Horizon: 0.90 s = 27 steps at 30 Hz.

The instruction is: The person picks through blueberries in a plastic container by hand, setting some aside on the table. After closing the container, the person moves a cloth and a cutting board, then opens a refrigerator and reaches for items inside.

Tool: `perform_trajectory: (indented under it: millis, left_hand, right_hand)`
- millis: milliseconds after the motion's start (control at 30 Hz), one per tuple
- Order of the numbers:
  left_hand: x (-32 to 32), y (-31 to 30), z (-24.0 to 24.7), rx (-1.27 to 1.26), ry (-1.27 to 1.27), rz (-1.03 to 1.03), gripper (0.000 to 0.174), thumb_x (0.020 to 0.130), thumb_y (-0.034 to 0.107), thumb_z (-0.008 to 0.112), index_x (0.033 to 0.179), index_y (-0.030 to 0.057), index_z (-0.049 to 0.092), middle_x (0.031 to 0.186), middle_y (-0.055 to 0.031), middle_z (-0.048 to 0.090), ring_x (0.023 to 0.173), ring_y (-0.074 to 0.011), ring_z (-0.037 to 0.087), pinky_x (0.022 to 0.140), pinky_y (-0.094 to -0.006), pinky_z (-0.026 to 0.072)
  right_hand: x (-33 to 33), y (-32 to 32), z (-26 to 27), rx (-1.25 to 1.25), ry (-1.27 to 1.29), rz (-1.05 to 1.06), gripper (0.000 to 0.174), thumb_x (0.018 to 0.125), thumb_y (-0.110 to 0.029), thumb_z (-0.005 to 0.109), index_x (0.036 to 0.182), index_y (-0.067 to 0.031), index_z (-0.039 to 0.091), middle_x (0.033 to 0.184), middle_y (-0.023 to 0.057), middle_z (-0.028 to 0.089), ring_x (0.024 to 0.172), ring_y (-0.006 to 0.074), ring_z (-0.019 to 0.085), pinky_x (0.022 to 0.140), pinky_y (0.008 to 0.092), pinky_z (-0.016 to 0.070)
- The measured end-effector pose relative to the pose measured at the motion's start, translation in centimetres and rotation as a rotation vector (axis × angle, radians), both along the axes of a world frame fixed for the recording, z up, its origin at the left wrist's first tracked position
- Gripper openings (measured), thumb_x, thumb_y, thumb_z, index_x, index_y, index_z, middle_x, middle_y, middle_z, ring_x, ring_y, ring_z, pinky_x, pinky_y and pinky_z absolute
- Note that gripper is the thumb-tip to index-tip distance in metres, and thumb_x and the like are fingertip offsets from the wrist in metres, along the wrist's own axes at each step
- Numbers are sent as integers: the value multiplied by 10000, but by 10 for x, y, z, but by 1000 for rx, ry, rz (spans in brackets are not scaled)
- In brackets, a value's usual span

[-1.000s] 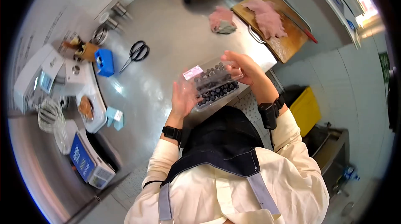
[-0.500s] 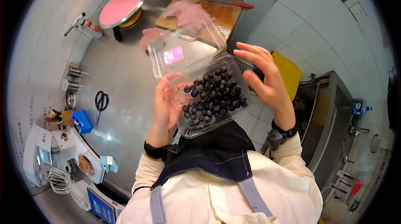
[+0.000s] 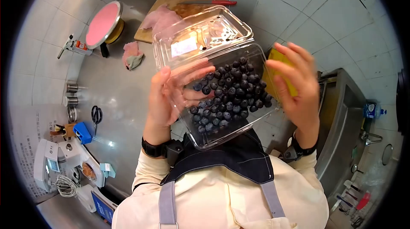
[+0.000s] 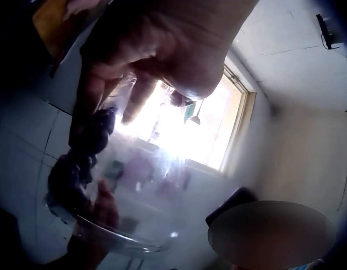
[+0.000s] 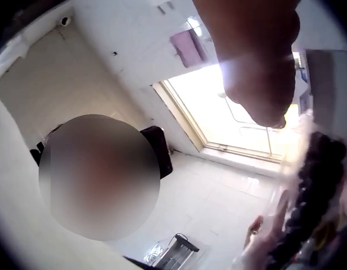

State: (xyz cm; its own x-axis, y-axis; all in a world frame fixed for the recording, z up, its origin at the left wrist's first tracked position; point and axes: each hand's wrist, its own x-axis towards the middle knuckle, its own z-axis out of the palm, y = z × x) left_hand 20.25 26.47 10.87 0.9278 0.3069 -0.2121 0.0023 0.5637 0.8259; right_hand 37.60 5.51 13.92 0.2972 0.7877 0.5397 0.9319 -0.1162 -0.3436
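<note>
At nine o'clock, our left hand (image 3: 161, 97) gripped the clear rectangular plastic box (image 3: 232, 133), likely flimsy, best cradled underneath; our right hand (image 3: 300, 89) was free.

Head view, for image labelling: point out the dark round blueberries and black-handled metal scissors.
Dark round blueberries (image 3: 231, 91), head view, middle of the pile.
Black-handled metal scissors (image 3: 96, 121), head view, where handles meet.

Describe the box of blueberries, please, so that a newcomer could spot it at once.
Start at the black apron, low in the head view. Just beyond it, find the clear plastic box that the left hand holds. Its dark round blueberries and open, white-labelled lid set it apart from the pink turntable.
</note>
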Motion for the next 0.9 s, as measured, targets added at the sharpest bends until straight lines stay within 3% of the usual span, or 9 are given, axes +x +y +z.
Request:
perform_trajectory:
  millis: [67,100,200,300,400,533,633,833,900]
  left_hand:
    - [12,-3,-5,19,9,-26,820,876,555,340,1367,-101,357,1331,-310,457,849,-346,694,792,-390,574]
    - [19,-3,-7,56,18,-36,814,872,555,342,1370,-88,363,1327,-293,472,853,-337,695,756,-364,577]
    - [37,-4,-11,83,40,-89,789,878,561,346,1376,-51,379,1328,-236,501,883,-337,687,732,-338,564]
    - [55,3,-12,58,23,-137,765,885,562,359,1379,-21,391,1333,-187,519,911,-339,679,738,-334,545]
    - [71,10,-12,10,-9,-172,751,885,555,373,1375,-12,402,1325,-169,530,914,-319,679,730,-327,544]
    - [92,15,-17,-28,-30,-219,734,884,557,379,1358,-2,431,1301,-149,551,871,-265,677,721,-318,540]
    - [98,22,-19,-68,0,-234,715,890,545,381,1351,2,441,1289,-146,558,820,-221,667,709,-309,534]
    - [113,14,-19,-46,66,-81,785,876,556,344,1367,-55,394,1281,-220,545,810,-262,672,643,-282,541]
    - [115,11,-29,-51,9,-44,742,897,534,353,1363,-42,401,1290,-194,546,819,-236,667,678,-286,534]
  right_hand:
    - [7,-11,8,112,63,-141,224,796,-16,653,1012,-67,679,966,103,592,906,231,583,710,300,483]
    - [6,-3,12,150,147,-57,193,761,-59,667,952,-81,681,819,49,527,750,187,544,646,292,460]
    - [13,29,5,51,-62,167,236,687,-21,695,916,-76,687,833,25,578,696,190,549,651,294,449]
    - [15,47,-4,-109,-253,50,228,694,-85,646,920,-89,678,846,-2,610,721,186,573,658,290,444]
    - [25,61,-16,2,-354,-16,93,671,-130,611,754,-133,568,720,-24,535,709,146,543,678,255,403]
    - [31,67,-17,-41,-347,-62,91,679,-130,610,766,-132,581,735,-22,532,748,143,545,708,264,404]
    - [37,70,-16,-58,-283,-12,80,686,-134,614,760,-128,584,767,-14,537,789,142,543,706,261,402]
    - [71,79,-23,-97,-131,228,77,690,-128,624,736,-102,569,797,17,537,814,186,548,720,304,443]
    - [86,80,-23,-204,-42,308,151,683,-112,712,787,-63,613,878,39,590,849,234,566,748,356,465]
